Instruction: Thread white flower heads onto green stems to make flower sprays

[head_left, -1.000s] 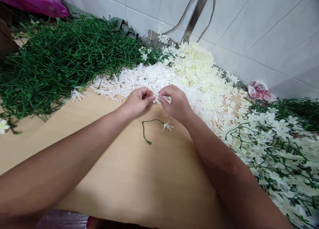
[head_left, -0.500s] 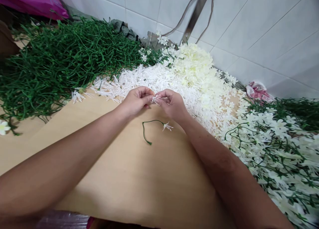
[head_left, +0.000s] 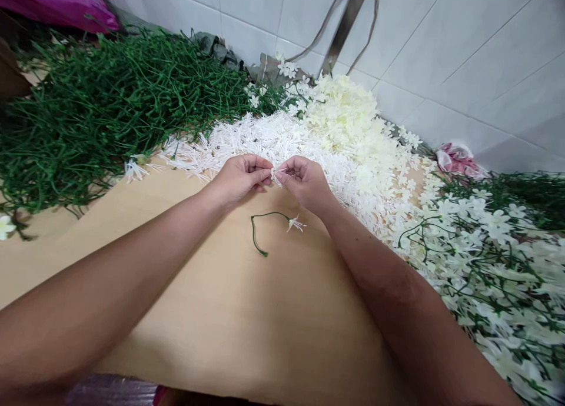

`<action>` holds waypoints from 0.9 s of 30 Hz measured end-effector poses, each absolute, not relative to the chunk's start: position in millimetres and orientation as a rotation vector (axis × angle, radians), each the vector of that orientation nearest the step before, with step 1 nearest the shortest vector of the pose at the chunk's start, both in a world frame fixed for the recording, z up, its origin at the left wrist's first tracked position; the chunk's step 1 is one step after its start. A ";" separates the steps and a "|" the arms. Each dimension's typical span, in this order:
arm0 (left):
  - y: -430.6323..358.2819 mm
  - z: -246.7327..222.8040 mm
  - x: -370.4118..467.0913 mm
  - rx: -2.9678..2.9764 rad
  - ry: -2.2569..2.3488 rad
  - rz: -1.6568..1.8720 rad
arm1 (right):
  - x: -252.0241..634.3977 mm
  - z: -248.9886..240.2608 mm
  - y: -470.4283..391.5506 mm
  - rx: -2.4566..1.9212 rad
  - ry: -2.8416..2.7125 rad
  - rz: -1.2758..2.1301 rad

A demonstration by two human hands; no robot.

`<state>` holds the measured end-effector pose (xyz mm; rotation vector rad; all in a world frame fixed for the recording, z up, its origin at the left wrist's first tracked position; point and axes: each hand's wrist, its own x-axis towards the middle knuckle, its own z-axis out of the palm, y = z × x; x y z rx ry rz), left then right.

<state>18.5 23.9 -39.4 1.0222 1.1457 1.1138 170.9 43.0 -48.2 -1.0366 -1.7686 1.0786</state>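
My left hand (head_left: pixel 244 179) and my right hand (head_left: pixel 303 182) meet at the near edge of the white pile, fingertips pinched together. Between them is a small white flower piece (head_left: pixel 274 175) with thin strands, partly covered by the fingers. Both hands grip it. Below them on the board lies a bent green stem (head_left: pixel 255 232) with a white stamen tuft (head_left: pixel 296 223) on its right end. Just beyond the hands spreads a heap of white stamen pieces (head_left: pixel 260 132).
Green plastic stems (head_left: pixel 132 94) are heaped at left. Cream petals (head_left: pixel 353 123) lie against the tiled wall (head_left: pixel 441 59). Assembled white flowers (head_left: pixel 498 265) with stems pile at right. A brown board (head_left: pixel 212 312) covers the work surface. A pink-and-white cloth (head_left: pixel 459 160) sits by the wall.
The fingers have shifted slightly around the small white piece, which now shows more upright between the fingertips. The stem on the board stays in place.
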 end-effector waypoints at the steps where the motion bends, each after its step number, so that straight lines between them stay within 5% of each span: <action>1: 24.0 -39.5 17.8 1.028 1.137 1.105 | 170.4 -48.7 42.7 -1.026 -1.765 1.091; 18: 22.4 -18.4 -1.0 1.460 1.262 1.039 | 173.1 -47.1 47.3 -0.840 -1.683 1.248; 24: -12.1 8.0 -11.9 2.027 0.966 -0.056 | 180.9 -43.0 50.2 -0.875 -1.430 1.566; 27: -23.6 0.8 -4.7 2.310 0.974 -0.168 | 180.3 -45.2 47.0 -0.871 -1.365 1.743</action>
